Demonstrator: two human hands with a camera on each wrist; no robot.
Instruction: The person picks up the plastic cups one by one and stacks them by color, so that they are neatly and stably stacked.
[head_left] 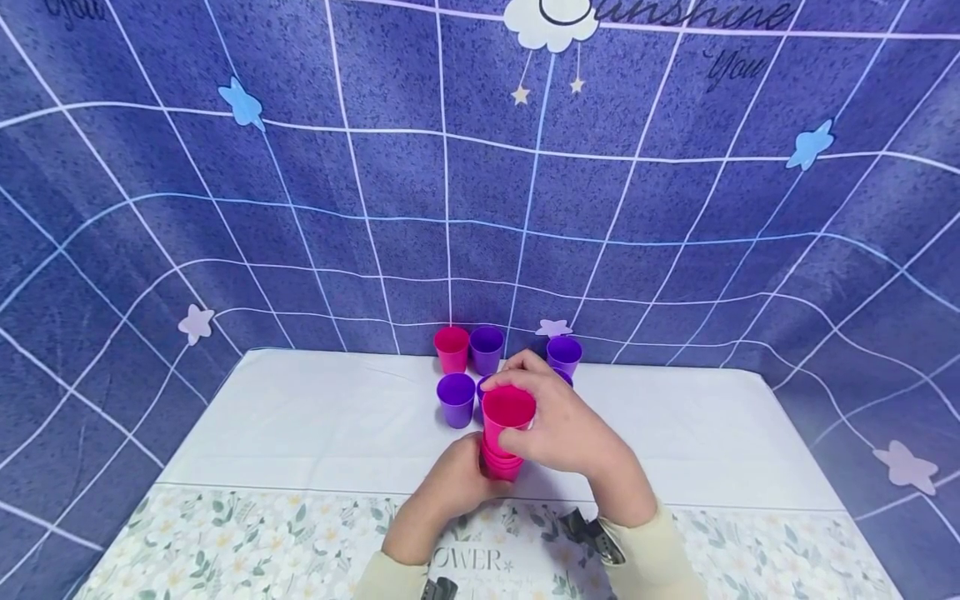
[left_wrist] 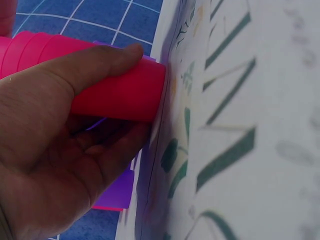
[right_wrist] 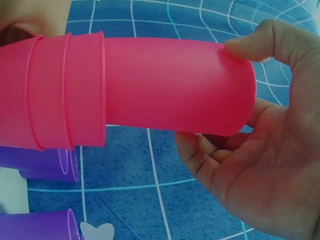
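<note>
Blue gridded cloth [head_left: 390, 183] backs the white desk [head_left: 322, 417]. Near its middle, the left hand [head_left: 456, 479] curls round a pink cup stack [head_left: 501, 468]; the right hand [head_left: 562, 421] grips the top cup [head_left: 508, 408], its base seemingly inside.

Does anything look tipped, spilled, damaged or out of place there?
Nothing visible looks tipped, spilled or damaged. Mildly odd: one pink cup stands at the back beside a purple cup, while the other pink ones are in the stack the left hand grips. The right hand partly hides some purple cups.
</note>
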